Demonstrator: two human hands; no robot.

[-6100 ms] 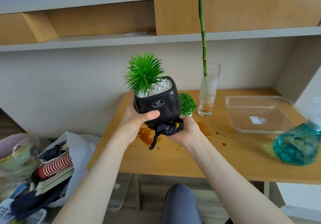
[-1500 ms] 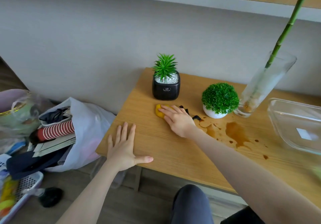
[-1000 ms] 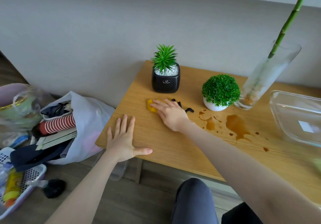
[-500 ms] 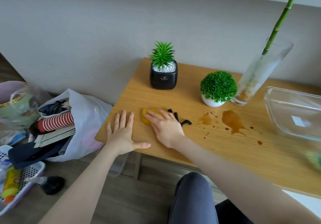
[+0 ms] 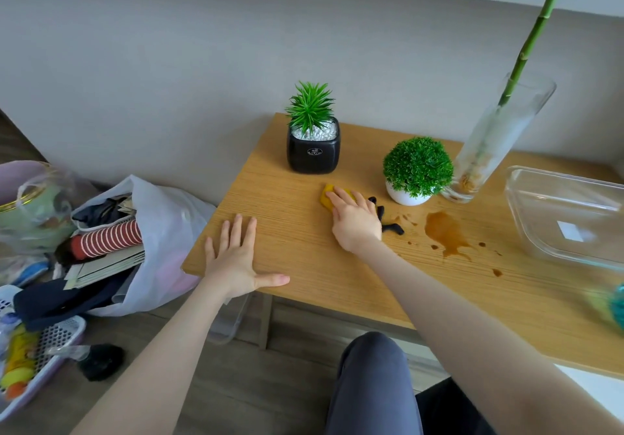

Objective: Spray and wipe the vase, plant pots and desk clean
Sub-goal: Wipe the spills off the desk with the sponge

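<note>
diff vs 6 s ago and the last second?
Black pot was let go and now stands at the desk's back left. Right hand presses the cloth, wiping from the front edge back toward the pot. Left hand stays flat on the desk. Brown spill unchanged.

Light wood-grain desk (image 5: 304, 249) with brown spill (image 5: 445, 235), black square pot (image 5: 313, 154), white round pot (image 5: 407, 195), yellow-and-black cloth (image 5: 326, 198), red-and-white striped roll (image 5: 108, 237) at left, teal bottle (image 5: 616, 306) at right edge.

Matt grained wood desk (image 5: 304, 249), glossy black pot (image 5: 313, 154), clear glass vase (image 5: 496, 144), yellow cloth (image 5: 326, 198).
</note>
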